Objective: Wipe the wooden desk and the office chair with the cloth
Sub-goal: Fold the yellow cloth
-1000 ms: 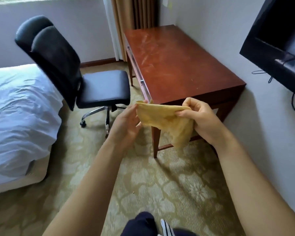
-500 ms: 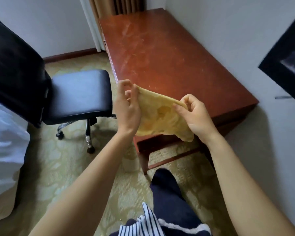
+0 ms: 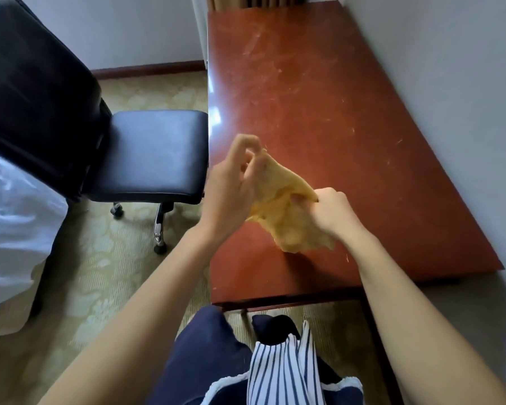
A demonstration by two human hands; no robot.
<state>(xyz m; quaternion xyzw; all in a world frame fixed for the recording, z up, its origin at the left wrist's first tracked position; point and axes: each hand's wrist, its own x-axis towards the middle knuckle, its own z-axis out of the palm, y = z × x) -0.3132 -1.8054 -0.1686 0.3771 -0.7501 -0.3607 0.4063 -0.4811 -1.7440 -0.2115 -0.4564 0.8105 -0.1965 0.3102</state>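
Note:
A yellow cloth [image 3: 287, 209] hangs bunched between both hands, just above the near left part of the reddish wooden desk [image 3: 319, 106]. My left hand [image 3: 234, 185] pinches its upper corner with curled fingers. My right hand [image 3: 332, 210] grips the cloth's right edge in a fist. The cloth's lower end droops close to the desk top; whether it touches cannot be told. The black office chair [image 3: 155, 150] stands left of the desk, its seat beside the desk's edge and its tall backrest [image 3: 32, 83] at the far left.
A bed with white bedding [image 3: 12, 223] lies at the left edge. A white wall [image 3: 465, 83] runs along the desk's right side. Curtains [image 3: 228, 1] hang behind the desk's far end. Patterned carpet [image 3: 100, 273] covers the floor. My legs [image 3: 211, 361] are at the desk's near edge.
I have stepped up to the desk, so it now lies right beneath my hands. The cloth went from spread between my hands to bunched, lower over the desk top.

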